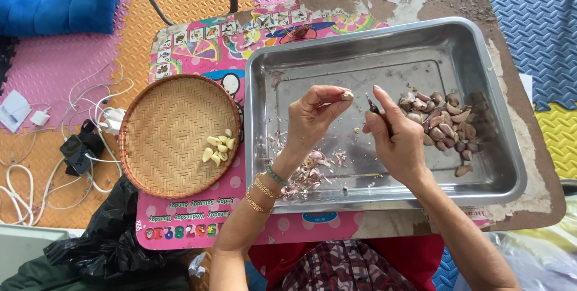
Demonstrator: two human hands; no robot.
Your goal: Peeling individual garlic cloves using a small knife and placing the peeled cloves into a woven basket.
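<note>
pinching a garlic clove [347, 95] between thumb and fingertips, the left hand [312, 116] holds it up over the middle of the steel tray [384, 44], tip turned toward the other hand so the skin end is within reach. the right hand [396, 137] is closed around a small knife [372, 106], its short dark blade poking up beside the index finger and just apart from the clove; both hands sit above the tray, it seems so that whatever falls lands inside it.

unpeeled cloves [442, 124] lie heaped at the tray's right side, near the right hand, their skins brownish purple and papery. a loose drift of peelings [306, 174], thin, curled and pale purple, lies along the near edge under the left wrist, well apart from the heap. a few peeled cloves [218, 147], smooth and creamy yellow, rest at the right inner edge of a round basket [162, 128] just left of the tray, kept clear of the scraps.

the tray is rectangular with rounded corners and a dull, scratched shine. the basket is shallow, woven in a tight herringbone of tan strips with a red rim. beaded and gold-coloured bangles [264, 186] ring the left wrist. everything stands on a low table [529, 147] with worn brown edges and a pink printed mat [204, 44], over bright foam floor tiles [541, 20]. white cables [90, 104] trail at the far left.
</note>
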